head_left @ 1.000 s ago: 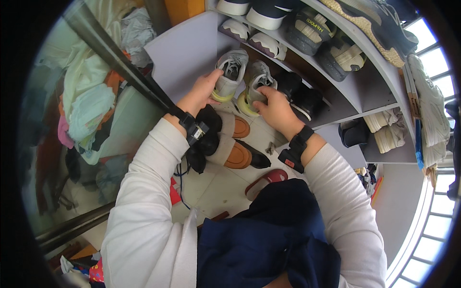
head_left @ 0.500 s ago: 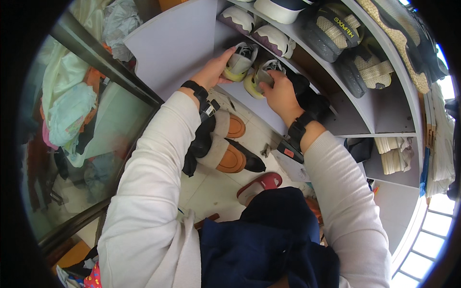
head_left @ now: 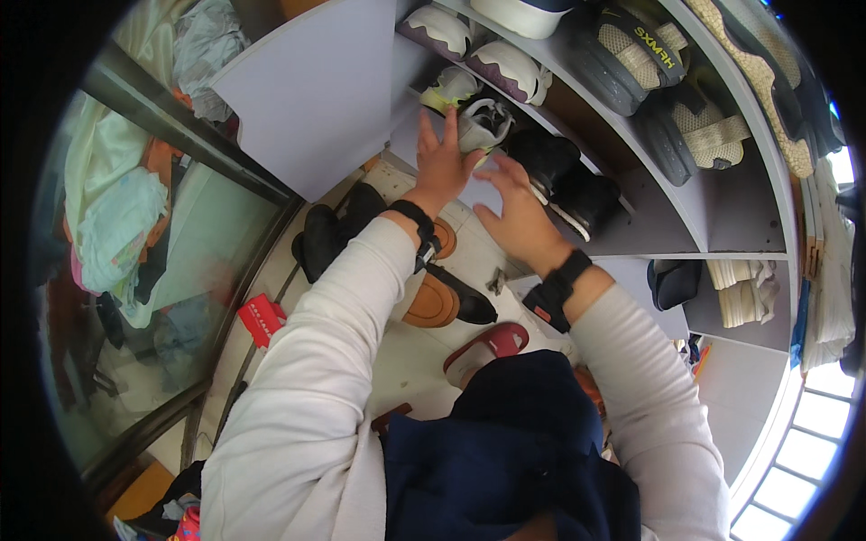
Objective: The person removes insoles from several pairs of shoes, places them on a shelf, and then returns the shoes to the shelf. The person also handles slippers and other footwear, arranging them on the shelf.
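A pair of grey sneakers with pale yellow soles stands on the lowest shelf in view: the left sneaker (head_left: 454,86) and, to its right, the right sneaker (head_left: 484,124). My left hand (head_left: 442,167) is open in front of them, fingers spread up toward the pair; whether the fingertips touch a sneaker I cannot tell. Just right of it, my right hand (head_left: 521,221) is open, fingers stretched out and holding nothing. Beside the sneakers on the same shelf are black shoes (head_left: 546,160). A white shoe with a purple sole (head_left: 510,70) sits on the ledge behind.
The open cabinet door (head_left: 311,99) stands at the left. Grey-and-beige sneakers (head_left: 636,54) fill the upper shelf on the right. Tan-soled slippers (head_left: 433,299), black footwear (head_left: 320,243) and a red box (head_left: 262,320) lie on the floor. A glass panel (head_left: 180,261) runs along the left.
Both hands have let go of the grey sneakers, which now stand on the shelf. My hands have drawn back toward me and closer together.
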Action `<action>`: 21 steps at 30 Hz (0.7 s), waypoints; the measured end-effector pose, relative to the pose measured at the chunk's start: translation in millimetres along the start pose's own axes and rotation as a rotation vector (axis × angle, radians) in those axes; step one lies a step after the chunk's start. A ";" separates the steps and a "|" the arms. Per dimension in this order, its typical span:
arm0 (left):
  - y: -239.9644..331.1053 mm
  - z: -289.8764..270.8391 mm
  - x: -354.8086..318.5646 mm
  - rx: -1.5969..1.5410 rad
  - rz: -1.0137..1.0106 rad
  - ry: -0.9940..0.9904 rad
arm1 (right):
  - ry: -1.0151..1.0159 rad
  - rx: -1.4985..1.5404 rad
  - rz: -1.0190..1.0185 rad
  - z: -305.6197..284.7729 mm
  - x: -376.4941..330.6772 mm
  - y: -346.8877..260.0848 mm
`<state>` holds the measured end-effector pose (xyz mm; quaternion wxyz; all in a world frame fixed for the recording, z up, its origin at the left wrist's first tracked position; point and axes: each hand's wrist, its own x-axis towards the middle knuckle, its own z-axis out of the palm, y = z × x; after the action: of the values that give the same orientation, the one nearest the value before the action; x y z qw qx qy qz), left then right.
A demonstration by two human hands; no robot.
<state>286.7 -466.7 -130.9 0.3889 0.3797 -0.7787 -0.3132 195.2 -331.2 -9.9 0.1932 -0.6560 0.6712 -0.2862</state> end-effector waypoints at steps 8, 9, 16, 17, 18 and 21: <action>53.5 17.2 43.9 0.246 -0.316 -0.048 | -0.162 -0.063 0.105 -46.0 -46.5 -13.5; 56.5 20.1 47.2 0.322 -0.321 -0.039 | -0.176 -0.038 0.127 -50.2 -50.3 -13.7; 42.4 28.2 44.8 0.527 -0.265 0.024 | -0.201 -0.107 0.112 -67.3 -75.0 -19.7; 38.9 24.9 41.8 0.531 -0.220 0.010 | -0.196 -0.108 0.101 -70.1 -77.6 -20.9; 36.0 20.5 38.4 0.539 -0.179 -0.009 | -0.188 -0.109 0.092 -72.9 -79.7 -21.9; 34.5 5.4 21.6 0.466 -0.130 -0.056 | -0.154 -0.084 0.111 -84.0 -89.5 -24.5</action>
<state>261.2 -465.9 -98.6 0.2479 0.4996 -0.8145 -0.1597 166.6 -231.0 59.3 0.2322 -0.6454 0.7010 -0.1955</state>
